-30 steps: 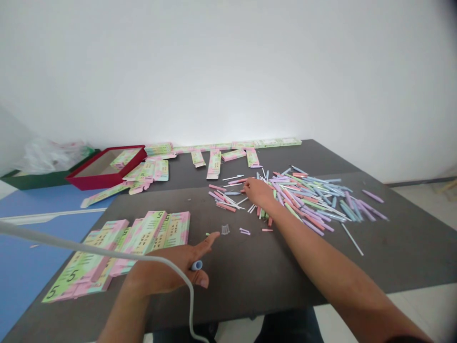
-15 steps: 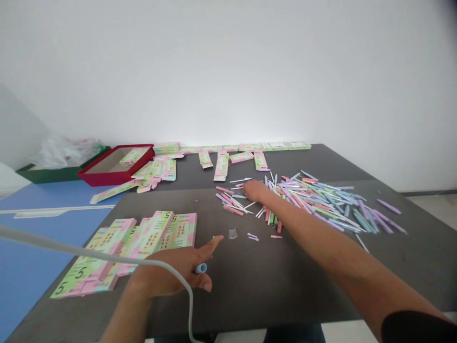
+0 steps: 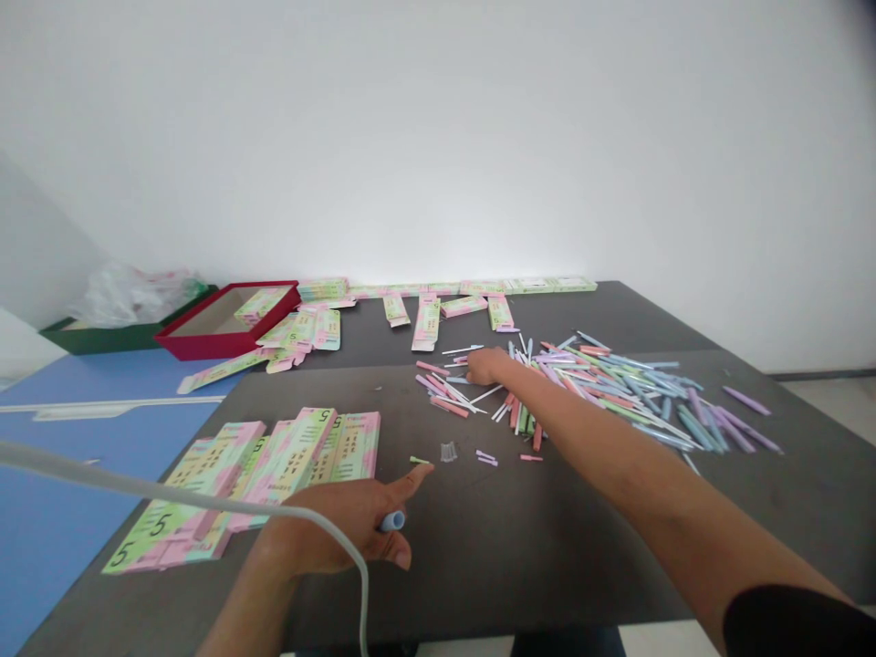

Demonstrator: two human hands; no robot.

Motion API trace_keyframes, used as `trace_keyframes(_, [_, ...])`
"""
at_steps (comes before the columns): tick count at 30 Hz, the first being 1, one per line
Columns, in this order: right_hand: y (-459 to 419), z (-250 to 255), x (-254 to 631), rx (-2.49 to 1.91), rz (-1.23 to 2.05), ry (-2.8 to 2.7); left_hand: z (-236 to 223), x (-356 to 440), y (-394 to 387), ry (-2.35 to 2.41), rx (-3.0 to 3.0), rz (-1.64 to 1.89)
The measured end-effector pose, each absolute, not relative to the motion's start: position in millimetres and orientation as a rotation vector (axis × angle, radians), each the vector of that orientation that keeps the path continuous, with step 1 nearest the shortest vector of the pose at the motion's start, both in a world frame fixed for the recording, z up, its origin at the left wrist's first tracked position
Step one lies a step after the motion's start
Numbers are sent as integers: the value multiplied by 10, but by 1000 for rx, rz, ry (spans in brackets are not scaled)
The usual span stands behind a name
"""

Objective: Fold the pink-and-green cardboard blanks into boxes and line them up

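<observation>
My left hand (image 3: 349,522) is closed around a light-blue hollow pen barrel (image 3: 392,521), its open end showing between the fingers, while the index finger points outward. A small green piece (image 3: 420,461) lies by that fingertip. My right hand (image 3: 484,365) reaches to the left end of a pile of pen parts (image 3: 616,388) in pink, purple, blue, green and white. Its fingers are curled down together on the parts; whatever lies between them is hidden. White refill sticks and pink barrels (image 3: 448,406) lie just below this hand.
Flat printed cartons (image 3: 294,456) overlap at the left. Small clear pieces (image 3: 448,452), purple bits (image 3: 486,458) and a pink bit (image 3: 531,457) lie mid-table. Behind stand a red box (image 3: 205,345), a green box (image 3: 88,342) and more cartons (image 3: 426,321). A pale cable (image 3: 205,493) crosses the foreground.
The view has shifted slightly. My left hand has moved a little to the right and down, uncovering the green piece. My right hand stays at the pile's left end.
</observation>
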State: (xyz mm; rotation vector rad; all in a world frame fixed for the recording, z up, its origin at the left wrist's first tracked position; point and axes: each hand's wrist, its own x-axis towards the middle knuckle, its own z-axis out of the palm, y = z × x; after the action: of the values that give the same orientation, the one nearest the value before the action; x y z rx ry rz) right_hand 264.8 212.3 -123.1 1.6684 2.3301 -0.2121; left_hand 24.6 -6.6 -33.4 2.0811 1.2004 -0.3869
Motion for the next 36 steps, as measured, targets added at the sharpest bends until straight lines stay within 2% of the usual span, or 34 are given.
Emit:
trace_keyframes(4, [2093,-1228,2728,1708,-247,2454,-292,297,-64,1218,2072,-516])
trace_keyframes(16, [1936,-1229,3183,1861,-232,2745,-262,289,-86,1236,2057,-510])
trace_keyframes(27, [1583,-1250,3429,1432,-2,2721,-301,312,-87,1206,2065,-472])
trace_keyframes(36, [1569,-1251,3325,1314,220,2658,-278,344,-66,1212,2117,-549])
